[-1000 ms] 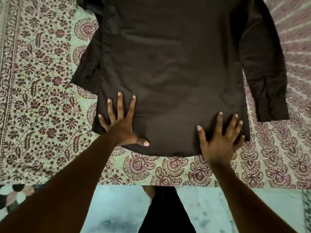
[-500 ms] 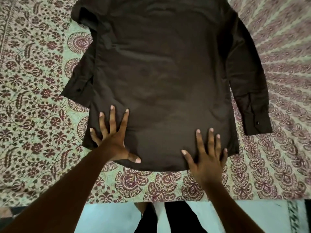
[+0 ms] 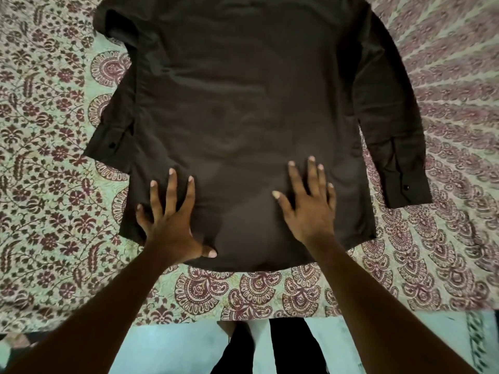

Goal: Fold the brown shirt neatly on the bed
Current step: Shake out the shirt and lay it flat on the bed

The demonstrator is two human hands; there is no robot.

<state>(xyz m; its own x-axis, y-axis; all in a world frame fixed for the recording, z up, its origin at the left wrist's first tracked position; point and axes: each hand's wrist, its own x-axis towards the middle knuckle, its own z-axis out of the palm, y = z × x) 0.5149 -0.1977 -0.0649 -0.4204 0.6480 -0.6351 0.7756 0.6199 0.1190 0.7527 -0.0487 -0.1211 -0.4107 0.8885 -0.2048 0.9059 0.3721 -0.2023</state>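
Found left hand (image 3: 172, 220) at 8 o'clock, fingers straight and spread, pressing flat on the lower left of the brown shirt (image 3: 243, 103) just inside its side edge; placed much as half a second ago. Found right hand (image 3: 307, 209) at 4 o'clock, equally flat and spread, shifted in that time from near the hem's right corner inward and up onto the body, heel now clear of the hem. Recorded both hands as well apart, gripping nothing. Judged as a smoothing pass: cloth pressed out, no fold yet made, task at an early stage. Located shirt lying flat on the bed (image 3: 51, 201), filling centre to 12 o'clock, hem nearest at 6 o'clock, no button placket showing. Noted left sleeve (image 3: 110, 143) doubled alongside the body at 9 o'clock and right sleeve (image 3: 405, 182) trailing out to 3 o'clock, both to be brought in before any neat fold. Surface: bedspread printed in maroon paisley and flowers on pale green, faintly rumpled. Beyond its near edge at 6 o'clock, pale floor (image 3: 167, 346) and dark-clad legs (image 3: 291, 349). Saw nothing further of the room.
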